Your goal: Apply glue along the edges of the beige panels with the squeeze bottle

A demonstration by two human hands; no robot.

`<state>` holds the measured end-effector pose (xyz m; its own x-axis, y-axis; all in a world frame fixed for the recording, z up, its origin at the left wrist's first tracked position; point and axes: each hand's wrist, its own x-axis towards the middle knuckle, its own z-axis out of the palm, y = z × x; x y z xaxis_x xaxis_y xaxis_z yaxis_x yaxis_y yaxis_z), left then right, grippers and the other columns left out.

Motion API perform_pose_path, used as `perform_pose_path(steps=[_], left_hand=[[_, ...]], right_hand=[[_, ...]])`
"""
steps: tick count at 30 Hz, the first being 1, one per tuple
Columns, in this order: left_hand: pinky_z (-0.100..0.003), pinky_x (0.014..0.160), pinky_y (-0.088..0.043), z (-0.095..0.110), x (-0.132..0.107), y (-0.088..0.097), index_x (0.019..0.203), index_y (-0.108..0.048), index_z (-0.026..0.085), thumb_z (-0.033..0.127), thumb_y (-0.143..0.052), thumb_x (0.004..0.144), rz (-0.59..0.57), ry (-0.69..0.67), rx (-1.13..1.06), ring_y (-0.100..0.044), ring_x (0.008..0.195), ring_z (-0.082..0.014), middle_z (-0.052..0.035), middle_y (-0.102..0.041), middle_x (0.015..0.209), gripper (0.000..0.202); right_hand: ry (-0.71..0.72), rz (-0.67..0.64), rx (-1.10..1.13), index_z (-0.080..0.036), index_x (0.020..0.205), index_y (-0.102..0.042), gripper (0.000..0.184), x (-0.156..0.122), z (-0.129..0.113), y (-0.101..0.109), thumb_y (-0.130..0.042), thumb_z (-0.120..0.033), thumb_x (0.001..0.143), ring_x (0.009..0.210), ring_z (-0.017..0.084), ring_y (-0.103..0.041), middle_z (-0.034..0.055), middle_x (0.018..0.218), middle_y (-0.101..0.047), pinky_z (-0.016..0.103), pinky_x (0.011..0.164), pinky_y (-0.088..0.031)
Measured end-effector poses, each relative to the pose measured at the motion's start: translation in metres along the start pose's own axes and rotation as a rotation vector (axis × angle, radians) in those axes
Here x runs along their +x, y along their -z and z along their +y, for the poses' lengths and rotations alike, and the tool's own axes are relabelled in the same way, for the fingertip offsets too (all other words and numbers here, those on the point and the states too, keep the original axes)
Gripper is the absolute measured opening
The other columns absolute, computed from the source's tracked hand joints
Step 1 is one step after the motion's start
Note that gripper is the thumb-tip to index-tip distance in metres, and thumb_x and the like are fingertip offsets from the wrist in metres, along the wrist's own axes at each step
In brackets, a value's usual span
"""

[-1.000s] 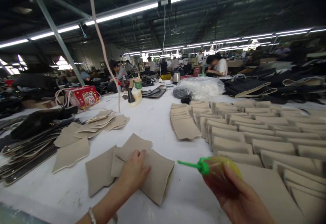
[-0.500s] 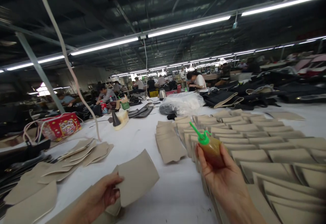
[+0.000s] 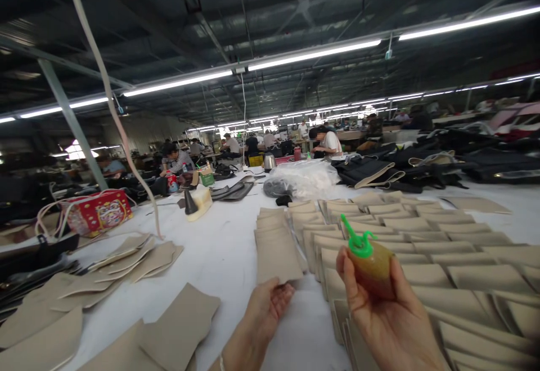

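My right hand [image 3: 388,320] is closed round a small squeeze bottle [image 3: 373,267] of amber liquid. Its green nozzle points up and to the left. My left hand [image 3: 265,309] is palm up, fingers curled at the near edge of a beige cut piece [image 3: 276,253]. That piece lies over the near end of a column of similar pieces. Rows of overlapping beige pieces [image 3: 422,241] cover the white table [image 3: 219,253] to the right, under and behind the bottle. More loose beige pieces [image 3: 177,326] lie at the near left.
A fan of beige pieces [image 3: 139,258] and dark strips [image 3: 25,281] lie at the left, with a red printed bag [image 3: 99,211] behind them. A white cord [image 3: 122,135] hangs over the table. Farther back are a clear plastic bag [image 3: 307,177], black bags [image 3: 371,171] and seated workers.
My left hand carried a beige piece from the near left over to the column right of centre. The right hand with the bottle stayed raised, and the view tilted up from the table.
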<state>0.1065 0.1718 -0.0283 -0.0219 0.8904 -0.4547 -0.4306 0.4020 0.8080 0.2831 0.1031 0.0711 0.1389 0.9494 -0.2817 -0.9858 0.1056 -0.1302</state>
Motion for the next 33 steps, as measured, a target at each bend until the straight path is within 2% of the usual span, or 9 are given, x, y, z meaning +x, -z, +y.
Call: perform_pose_path(steps=[3,5,7,10,11,14,19,26,33], left_hand=[[-0.029,0.058,-0.052,-0.012,-0.005,-0.003,0.066,-0.056,0.011,0.031,-0.046,0.09,-0.008,0.048,0.254,-0.062,0.06,-0.0176,-0.0128,-0.063,0.069,0.033],[-0.034,0.069,-0.052,-0.015,-0.01,0.0,0.068,-0.057,0.012,0.031,-0.053,0.085,0.001,-0.002,0.394,-0.063,0.073,-0.0215,-0.0124,-0.063,0.077,0.026],[-0.036,0.089,-0.045,-0.015,-0.013,0.003,0.083,-0.061,0.015,0.025,-0.06,0.079,0.027,-0.262,0.671,-0.057,0.099,-0.0237,-0.0103,-0.062,0.098,0.011],[-0.042,0.106,-0.027,-0.012,-0.014,0.007,0.121,-0.053,0.024,0.024,-0.062,0.075,0.092,-0.739,1.298,-0.035,0.125,-0.0271,-0.0078,-0.046,0.131,0.047],[-0.044,0.106,-0.026,-0.011,-0.012,0.007,0.128,-0.048,0.026,0.026,-0.061,0.076,0.113,-0.804,1.471,-0.031,0.127,-0.0288,-0.0084,-0.042,0.135,0.054],[-0.044,0.098,-0.035,-0.007,-0.002,0.003,0.131,-0.044,0.026,0.027,-0.055,0.079,0.099,-0.774,1.728,-0.035,0.121,-0.0297,-0.0102,-0.042,0.131,0.053],[-0.038,0.092,-0.041,0.008,0.014,0.006,0.127,-0.045,0.026,0.018,-0.05,0.078,0.023,-0.798,1.803,-0.038,0.117,-0.0264,-0.0089,-0.044,0.126,0.05],[-0.031,0.1,-0.036,0.027,0.018,0.033,0.125,-0.047,0.026,0.008,-0.046,0.075,-0.091,-0.853,1.825,-0.039,0.117,-0.0205,-0.0067,-0.043,0.126,0.053],[-0.039,0.111,-0.023,0.023,0.002,0.041,0.131,-0.041,0.027,0.02,-0.049,0.081,-0.104,-0.887,1.793,-0.033,0.127,-0.0226,-0.0064,-0.04,0.136,0.052]], right_hand=[[0.011,0.003,-0.005,-0.022,0.125,-0.059,0.041,-0.001,0.0,-0.001,-0.06,-0.037,0.086,0.115,0.022,-0.056,0.0055,0.133,-0.056,0.024,0.077,-0.057],[0.011,-0.001,0.003,-0.022,0.127,-0.058,0.043,-0.001,0.0,0.0,-0.059,-0.037,0.086,0.114,0.023,-0.056,0.0068,0.133,-0.055,0.025,0.076,-0.058],[0.004,-0.009,0.007,-0.021,0.129,-0.056,0.043,-0.002,0.001,0.0,-0.056,-0.033,0.089,0.114,0.025,-0.056,0.0089,0.134,-0.054,0.027,0.075,-0.059],[0.008,-0.005,-0.001,-0.017,0.133,-0.052,0.041,-0.002,0.003,0.0,-0.046,-0.025,0.093,0.111,0.028,-0.058,0.0129,0.134,-0.053,0.032,0.071,-0.06],[0.009,0.003,-0.004,-0.016,0.133,-0.052,0.041,-0.002,0.003,-0.001,-0.044,-0.024,0.094,0.109,0.029,-0.059,0.0137,0.133,-0.053,0.033,0.07,-0.06],[-0.004,0.039,-0.005,-0.018,0.132,-0.054,0.041,-0.003,0.005,-0.002,-0.044,-0.025,0.093,0.1,0.029,-0.063,0.0134,0.131,-0.056,0.034,0.066,-0.061],[-0.05,0.058,0.007,-0.021,0.129,-0.057,0.04,-0.001,0.006,-0.001,-0.049,-0.029,0.091,0.095,0.027,-0.066,0.0105,0.126,-0.06,0.034,0.067,-0.06],[-0.035,0.077,-0.025,-0.021,0.129,-0.057,0.043,-0.001,0.009,-0.002,-0.054,-0.032,0.088,0.096,0.027,-0.066,0.0097,0.126,-0.061,0.032,0.068,-0.06],[-0.037,0.134,-0.092,-0.022,0.129,-0.057,0.044,0.0,0.015,0.001,-0.055,-0.038,0.087,0.09,0.025,-0.069,0.0119,0.125,-0.062,0.03,0.068,-0.06]])
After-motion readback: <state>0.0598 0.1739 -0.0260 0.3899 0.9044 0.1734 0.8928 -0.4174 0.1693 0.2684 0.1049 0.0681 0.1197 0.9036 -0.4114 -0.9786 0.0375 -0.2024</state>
